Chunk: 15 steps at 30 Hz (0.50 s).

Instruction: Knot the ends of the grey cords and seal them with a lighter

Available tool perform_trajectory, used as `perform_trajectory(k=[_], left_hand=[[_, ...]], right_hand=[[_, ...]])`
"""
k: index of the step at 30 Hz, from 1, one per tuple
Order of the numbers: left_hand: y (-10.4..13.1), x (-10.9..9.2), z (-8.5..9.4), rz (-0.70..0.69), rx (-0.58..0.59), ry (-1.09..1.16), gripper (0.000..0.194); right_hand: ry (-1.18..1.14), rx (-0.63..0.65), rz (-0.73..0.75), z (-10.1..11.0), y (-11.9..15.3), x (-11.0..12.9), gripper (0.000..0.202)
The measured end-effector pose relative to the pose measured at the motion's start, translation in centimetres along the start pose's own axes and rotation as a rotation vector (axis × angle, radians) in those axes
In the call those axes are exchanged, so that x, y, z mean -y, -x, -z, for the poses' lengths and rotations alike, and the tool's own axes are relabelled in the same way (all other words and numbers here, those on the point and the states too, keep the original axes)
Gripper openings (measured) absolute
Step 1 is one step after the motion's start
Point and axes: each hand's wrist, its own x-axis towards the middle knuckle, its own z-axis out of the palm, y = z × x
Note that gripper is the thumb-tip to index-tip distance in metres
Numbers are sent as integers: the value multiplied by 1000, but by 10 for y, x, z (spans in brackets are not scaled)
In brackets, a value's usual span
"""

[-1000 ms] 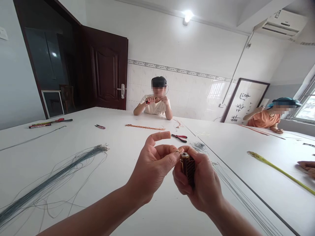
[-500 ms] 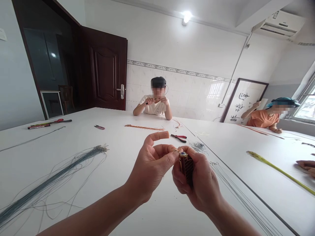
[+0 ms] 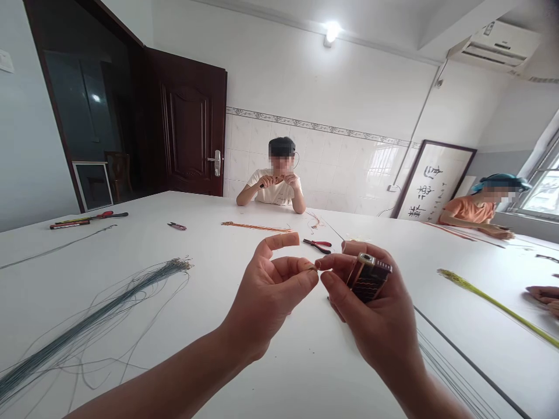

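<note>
My left hand [image 3: 273,291] is in front of me over the white table, thumb and a fingertip pinched together and another finger raised in a curve. Something tiny shows at that pinch, too small to name. Close by on its right, my right hand [image 3: 379,308] is wrapped round a dark lighter [image 3: 369,278] with gold-coloured trim, tilted in the fingers. The right thumb and a fingertip come near the left fingertips; whether they touch a thread there I cannot tell.
Grey-green cords [image 3: 144,288] lie at left, yellow-green cords [image 3: 493,302] at right. Red-and-black pliers [image 3: 321,245], small snips [image 3: 177,226] and orange cords [image 3: 257,227] lie farther back. A person [image 3: 275,186] sits opposite; another person [image 3: 469,212] sits at right.
My right hand has moved right and turned, the lighter now lying back in its fingers, away from the left fingertips. My left hand keeps its pinch. The person at right has lowered an arm.
</note>
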Motion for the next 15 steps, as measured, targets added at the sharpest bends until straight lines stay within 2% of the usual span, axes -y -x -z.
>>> perform_trajectory(k=[5,11,15], left_hand=[[1,0,1,30,34,0,41],[3,1,-2,60,93,-15,43],[4,-1,-3,47,88,-12,42]], right_hand=[[105,13,147,-2,0,3,28],[162,62,194,-1,0,2,33],[197,2,243,1,-3,2,35]])
